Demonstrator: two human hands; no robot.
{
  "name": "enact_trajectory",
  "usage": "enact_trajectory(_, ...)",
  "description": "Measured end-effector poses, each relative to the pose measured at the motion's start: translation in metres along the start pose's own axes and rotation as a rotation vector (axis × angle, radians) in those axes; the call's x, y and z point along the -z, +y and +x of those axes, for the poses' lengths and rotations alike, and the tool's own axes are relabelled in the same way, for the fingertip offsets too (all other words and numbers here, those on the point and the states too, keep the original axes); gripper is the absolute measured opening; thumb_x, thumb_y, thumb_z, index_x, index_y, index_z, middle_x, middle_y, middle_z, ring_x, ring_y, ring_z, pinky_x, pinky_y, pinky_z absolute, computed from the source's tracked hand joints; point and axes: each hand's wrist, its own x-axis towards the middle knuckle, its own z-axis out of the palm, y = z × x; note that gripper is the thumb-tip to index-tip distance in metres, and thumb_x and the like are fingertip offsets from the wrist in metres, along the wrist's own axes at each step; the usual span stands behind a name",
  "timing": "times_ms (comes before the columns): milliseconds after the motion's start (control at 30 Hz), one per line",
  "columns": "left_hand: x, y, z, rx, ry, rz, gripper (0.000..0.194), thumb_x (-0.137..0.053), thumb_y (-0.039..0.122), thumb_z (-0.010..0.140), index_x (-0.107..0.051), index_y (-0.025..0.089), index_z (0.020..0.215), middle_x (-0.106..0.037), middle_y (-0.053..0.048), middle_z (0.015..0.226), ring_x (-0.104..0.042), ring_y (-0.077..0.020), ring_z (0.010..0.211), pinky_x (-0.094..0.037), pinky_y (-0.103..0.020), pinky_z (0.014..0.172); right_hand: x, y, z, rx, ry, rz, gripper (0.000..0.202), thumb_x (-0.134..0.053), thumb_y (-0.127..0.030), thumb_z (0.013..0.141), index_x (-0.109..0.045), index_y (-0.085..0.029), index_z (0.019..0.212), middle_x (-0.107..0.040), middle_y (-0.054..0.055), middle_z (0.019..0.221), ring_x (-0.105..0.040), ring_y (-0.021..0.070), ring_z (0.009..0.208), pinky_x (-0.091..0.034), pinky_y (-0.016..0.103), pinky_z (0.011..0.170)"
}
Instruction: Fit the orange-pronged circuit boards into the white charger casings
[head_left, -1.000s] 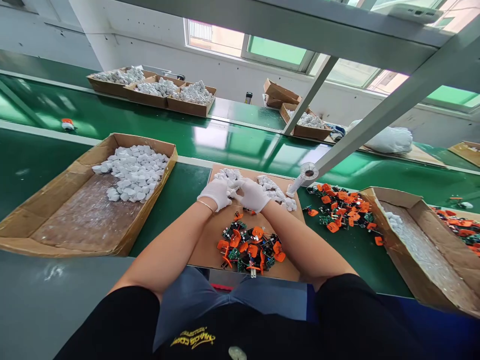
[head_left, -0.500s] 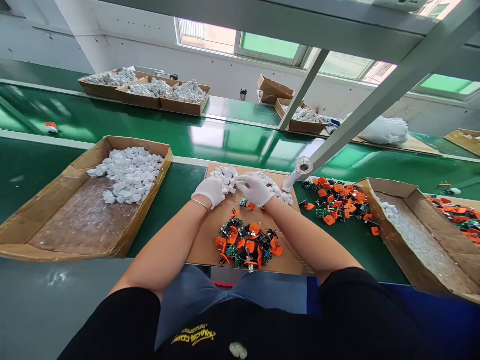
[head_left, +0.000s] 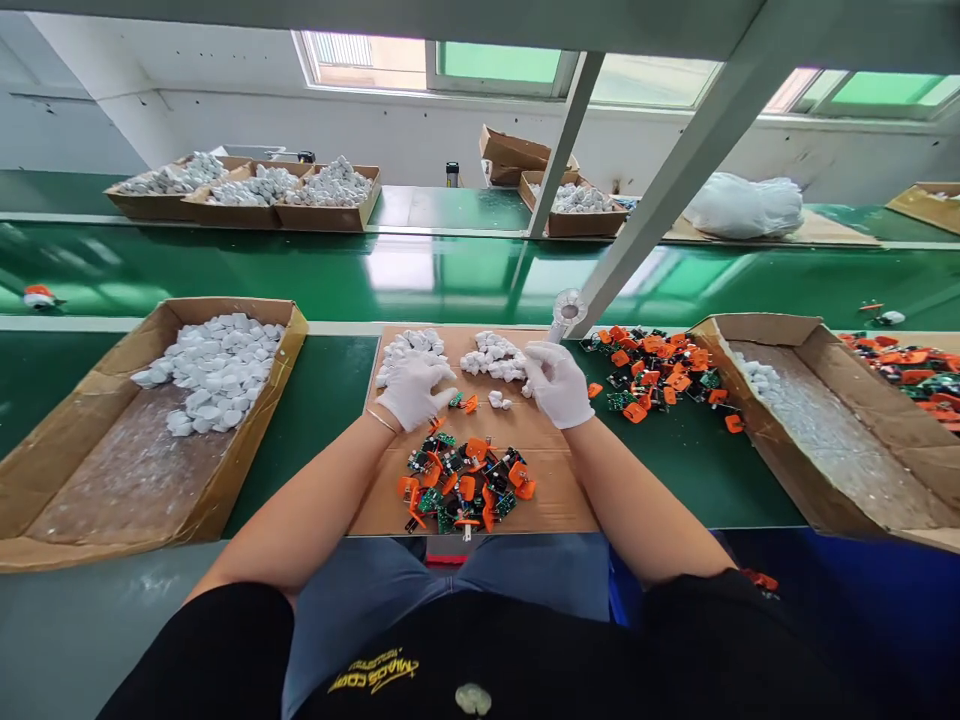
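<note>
A white glove covers each hand. My left hand (head_left: 412, 388) lies against the left heap of small white plastic pieces (head_left: 414, 345), thumb and fingers apart. At the right side of a second heap of white pieces (head_left: 491, 355), my right hand (head_left: 559, 385) is loosely curved, with a gap between thumb and fingers; white pieces touch its fingertips. Two or three white pieces (head_left: 499, 400) lie loose between the hands. Near my left thumb is one orange plug part with a green circuit board (head_left: 469, 403). Closer to me sits a pile of orange plug parts with circuit boards (head_left: 466, 485).
Under the heaps is a cardboard sheet (head_left: 555, 490). A carton of white caps (head_left: 289, 345) stands left; another carton (head_left: 799, 375) stands right, beside more orange parts (head_left: 660, 370). A clear-headed stand (head_left: 568, 308) and a slanted metal post (head_left: 660, 180) rise behind my right hand.
My hands have moved apart, left hand to the left and right hand to the right. A gap now shows between the two white heaps. The camera view has shifted.
</note>
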Motion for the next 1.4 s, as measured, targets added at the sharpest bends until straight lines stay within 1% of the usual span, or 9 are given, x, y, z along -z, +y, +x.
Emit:
enact_trajectory(67, -0.003, 0.021, 0.013, -0.075, -0.087, 0.010, 0.029, -0.061, 0.036, 0.090, -0.074, 0.024, 0.112, -0.072, -0.006, 0.119, -0.063, -0.0250, 0.116, -0.045, -0.040, 0.110, -0.003, 0.002, 0.000, -0.011, 0.014, 0.055, 0.027, -0.062, -0.037, 0.089, -0.067, -0.021, 0.111, -0.072, 0.012, 0.114, -0.072, 0.0251, 0.101, -0.061, 0.044, 0.090)
enact_trajectory(200, -0.013, 0.063, 0.044, -0.174, -0.260, 0.060, 0.025, -0.069, 0.033, 0.081, -0.077, 0.020, 0.101, -0.074, -0.011, 0.103, -0.066, -0.0313, 0.106, -0.051, -0.045, 0.098, -0.007, 0.005, 0.001, -0.107, 0.005, 0.212, 0.025, -0.071, -0.038, 0.080, -0.067, -0.021, 0.099, -0.076, 0.008, 0.097, -0.074, 0.0225, 0.089, -0.062, 0.042, 0.091)
enact_trajectory(367, -0.026, 0.086, 0.070, -0.242, -0.361, 0.085, 0.019, -0.071, 0.028, 0.078, -0.077, 0.016, 0.091, -0.072, -0.014, 0.109, -0.064, -0.0349, 0.113, -0.051, -0.046, 0.101, -0.005, 0.009, 0.005, -0.039, -0.028, 0.217, 0.023, -0.068, -0.030, 0.079, -0.070, -0.020, 0.100, -0.076, 0.009, 0.108, -0.072, 0.0232, 0.103, -0.059, 0.041, 0.099)
enact_trajectory(567, -0.032, 0.080, 0.074, -0.148, -0.271, 0.036, 0.019, -0.063, 0.022, 0.088, -0.073, 0.011, 0.098, -0.070, -0.018, 0.112, -0.062, -0.0340, 0.119, -0.047, -0.045, 0.108, -0.006, 0.010, 0.005, -0.041, -0.028, 0.286, 0.027, -0.068, -0.029, 0.083, -0.073, -0.021, 0.108, -0.076, 0.008, 0.113, -0.074, 0.0244, 0.103, -0.059, 0.042, 0.101)
enact_trajectory(733, -0.027, 0.059, 0.070, -0.002, -0.078, -0.103, 0.018, -0.057, 0.032, 0.096, -0.066, 0.016, 0.099, -0.074, -0.007, 0.100, -0.070, -0.0205, 0.095, -0.057, -0.034, 0.088, -0.011, 0.010, 0.005, -0.081, -0.009, 0.381, 0.031, -0.070, -0.032, 0.083, -0.073, -0.023, 0.112, -0.076, 0.006, 0.117, -0.073, 0.0252, 0.108, -0.059, 0.042, 0.103)
enact_trajectory(900, -0.020, 0.055, 0.058, 0.007, 0.094, -0.214, 0.015, -0.060, 0.026, 0.093, -0.062, 0.016, 0.104, -0.074, -0.006, 0.103, -0.070, -0.0148, 0.092, -0.058, -0.029, 0.087, -0.013, -0.002, 0.000, -0.120, -0.160, 0.533, 0.035, -0.075, -0.031, 0.077, -0.075, -0.023, 0.111, -0.078, 0.005, 0.114, -0.074, 0.0256, 0.107, -0.060, 0.042, 0.102)
enact_trajectory(1167, -0.017, 0.065, 0.043, -0.097, 0.109, -0.211, 0.010, -0.060, 0.016, 0.087, -0.064, 0.018, 0.095, -0.071, -0.007, 0.100, -0.066, -0.0191, 0.097, -0.054, -0.036, 0.095, -0.009, -0.017, -0.003, 0.066, -0.177, 0.256, 0.023, -0.074, -0.034, 0.081, -0.082, -0.025, 0.101, -0.079, 0.004, 0.104, -0.071, 0.0267, 0.109, -0.055, 0.043, 0.106)
enact_trajectory(1267, -0.010, 0.068, 0.040, -0.133, 0.061, -0.195, 0.011, -0.064, 0.019, 0.087, -0.066, 0.019, 0.098, -0.070, -0.007, 0.099, -0.065, -0.0216, 0.099, -0.053, -0.039, 0.096, -0.010, -0.019, -0.002, 0.004, -0.230, 0.339, 0.017, -0.077, -0.035, 0.078, -0.082, -0.024, 0.090, -0.080, 0.004, 0.099, -0.072, 0.0271, 0.105, -0.058, 0.044, 0.100)
enact_trajectory(1400, 0.007, 0.062, 0.033, -0.074, 0.030, -0.033, 0.045, -0.078, 0.038, 0.079, -0.066, 0.016, 0.117, -0.065, -0.013, 0.118, -0.060, -0.0308, 0.115, -0.048, -0.044, 0.105, -0.014, -0.021, -0.005, -0.216, -0.242, 0.586, 0.024, -0.083, -0.040, 0.073, -0.078, -0.020, 0.084, -0.079, 0.007, 0.091, -0.075, 0.0242, 0.086, -0.065, 0.042, 0.083)
